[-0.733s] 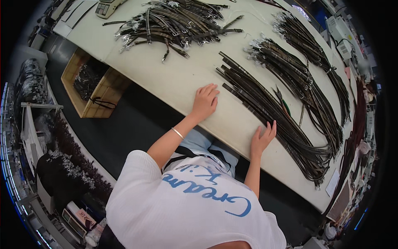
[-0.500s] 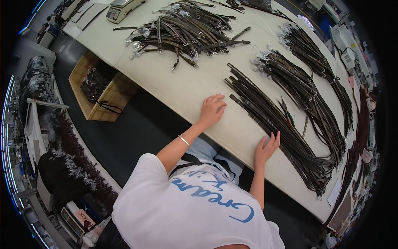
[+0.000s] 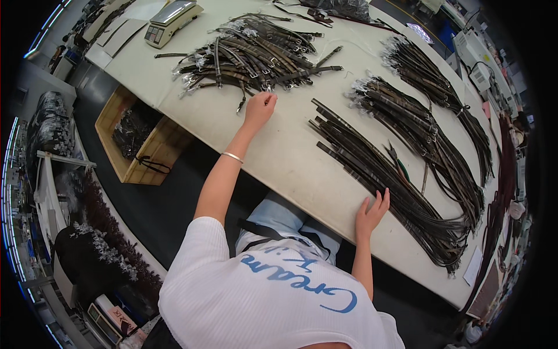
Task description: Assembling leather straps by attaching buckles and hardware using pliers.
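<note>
My left hand (image 3: 260, 110) is at the near edge of a loose pile of dark belts (image 3: 256, 55) with metal buckles. Its fingers are pinched together on the end of one belt, which they partly cover. My right hand (image 3: 371, 214) rests on the table with fingers spread, beside a long bundle of dark flat straps (image 3: 378, 163), holding nothing. Past that bundle lie green-handled pliers (image 3: 398, 161) and another bundle of buckled belts (image 3: 407, 119) with clear plastic at its ends.
A white table (image 3: 290, 168) carries everything. A weighing scale (image 3: 171, 22) stands at its far left. A further belt bundle (image 3: 433, 78) lies at the right. Below the table's left edge is a yellowish wooden box (image 3: 145, 157) with dark items inside.
My left hand has moved away from the strap bundle, left and forward to the belt pile, and its fingers have closed. My right hand has stayed by the straps.
</note>
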Demonstrator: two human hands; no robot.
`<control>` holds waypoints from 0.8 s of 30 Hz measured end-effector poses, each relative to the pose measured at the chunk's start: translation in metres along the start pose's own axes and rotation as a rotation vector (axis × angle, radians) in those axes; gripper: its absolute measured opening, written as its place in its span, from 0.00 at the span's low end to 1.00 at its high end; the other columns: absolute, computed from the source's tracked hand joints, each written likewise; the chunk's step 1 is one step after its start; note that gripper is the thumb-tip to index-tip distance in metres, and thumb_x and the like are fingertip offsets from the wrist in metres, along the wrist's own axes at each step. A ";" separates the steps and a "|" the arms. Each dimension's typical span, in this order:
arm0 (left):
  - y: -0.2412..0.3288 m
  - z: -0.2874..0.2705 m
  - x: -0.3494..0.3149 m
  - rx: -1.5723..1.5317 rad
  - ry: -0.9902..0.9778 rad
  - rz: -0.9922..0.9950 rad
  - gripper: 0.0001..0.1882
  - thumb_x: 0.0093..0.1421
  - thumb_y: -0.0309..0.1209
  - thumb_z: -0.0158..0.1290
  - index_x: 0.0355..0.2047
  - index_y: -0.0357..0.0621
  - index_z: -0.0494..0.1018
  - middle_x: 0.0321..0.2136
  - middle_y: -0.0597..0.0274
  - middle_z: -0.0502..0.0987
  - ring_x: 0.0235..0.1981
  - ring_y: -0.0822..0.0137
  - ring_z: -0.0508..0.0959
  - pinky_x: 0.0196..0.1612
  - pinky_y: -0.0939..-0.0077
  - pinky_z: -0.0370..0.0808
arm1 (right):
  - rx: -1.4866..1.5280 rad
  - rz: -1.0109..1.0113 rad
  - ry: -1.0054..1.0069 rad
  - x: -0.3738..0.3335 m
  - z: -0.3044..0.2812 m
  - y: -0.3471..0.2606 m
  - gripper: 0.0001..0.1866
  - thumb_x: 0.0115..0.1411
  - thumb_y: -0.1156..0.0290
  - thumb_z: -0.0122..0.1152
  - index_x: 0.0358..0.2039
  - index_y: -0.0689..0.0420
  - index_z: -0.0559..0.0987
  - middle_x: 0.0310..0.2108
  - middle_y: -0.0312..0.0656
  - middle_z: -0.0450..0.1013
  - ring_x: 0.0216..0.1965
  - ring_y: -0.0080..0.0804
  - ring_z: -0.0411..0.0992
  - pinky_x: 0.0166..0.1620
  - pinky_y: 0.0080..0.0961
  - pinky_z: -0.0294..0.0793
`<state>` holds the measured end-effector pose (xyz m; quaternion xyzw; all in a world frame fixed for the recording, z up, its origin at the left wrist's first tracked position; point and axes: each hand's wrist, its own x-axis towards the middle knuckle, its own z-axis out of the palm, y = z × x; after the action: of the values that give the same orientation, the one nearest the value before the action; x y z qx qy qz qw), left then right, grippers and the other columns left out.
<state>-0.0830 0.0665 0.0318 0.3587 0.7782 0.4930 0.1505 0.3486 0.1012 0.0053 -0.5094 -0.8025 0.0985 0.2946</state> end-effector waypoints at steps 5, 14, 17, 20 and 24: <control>0.010 0.036 0.040 0.494 0.212 0.608 0.19 0.53 0.31 0.55 0.46 0.44 0.73 0.47 0.56 0.73 0.57 0.58 0.66 0.53 0.59 0.66 | -0.017 0.011 -0.002 0.000 -0.001 0.000 0.19 0.58 0.74 0.53 0.50 0.66 0.68 0.63 0.52 0.54 0.63 0.51 0.51 0.63 0.43 0.51; -0.008 0.051 0.071 0.692 0.092 0.471 0.21 0.50 0.30 0.57 0.46 0.40 0.71 0.42 0.56 0.71 0.48 0.57 0.68 0.50 0.62 0.66 | -0.028 0.046 -0.004 0.004 -0.003 -0.007 0.18 0.58 0.74 0.53 0.49 0.66 0.69 0.61 0.51 0.56 0.62 0.50 0.53 0.62 0.43 0.53; -0.007 0.048 0.073 0.653 0.095 0.305 0.21 0.51 0.30 0.57 0.46 0.40 0.72 0.40 0.55 0.71 0.47 0.54 0.67 0.49 0.63 0.66 | -0.032 0.027 0.000 0.005 -0.004 -0.006 0.18 0.58 0.74 0.53 0.49 0.66 0.69 0.61 0.51 0.56 0.62 0.50 0.53 0.62 0.43 0.53; -0.015 0.040 0.079 0.718 0.006 0.299 0.19 0.51 0.30 0.57 0.45 0.42 0.72 0.40 0.55 0.71 0.47 0.54 0.67 0.48 0.62 0.67 | -0.034 0.029 0.006 0.006 -0.003 -0.006 0.18 0.57 0.74 0.53 0.49 0.66 0.69 0.61 0.51 0.57 0.62 0.50 0.53 0.62 0.43 0.53; -0.010 0.030 0.077 0.591 0.035 0.324 0.15 0.54 0.28 0.54 0.43 0.50 0.74 0.35 0.56 0.72 0.42 0.56 0.72 0.44 0.59 0.67 | -0.033 0.039 0.004 0.004 -0.002 -0.005 0.18 0.57 0.74 0.54 0.49 0.66 0.69 0.61 0.51 0.57 0.62 0.50 0.53 0.62 0.42 0.53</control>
<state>-0.1230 0.1379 0.0177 0.4973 0.8229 0.2695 -0.0538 0.3451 0.1025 0.0104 -0.5302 -0.7932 0.0899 0.2857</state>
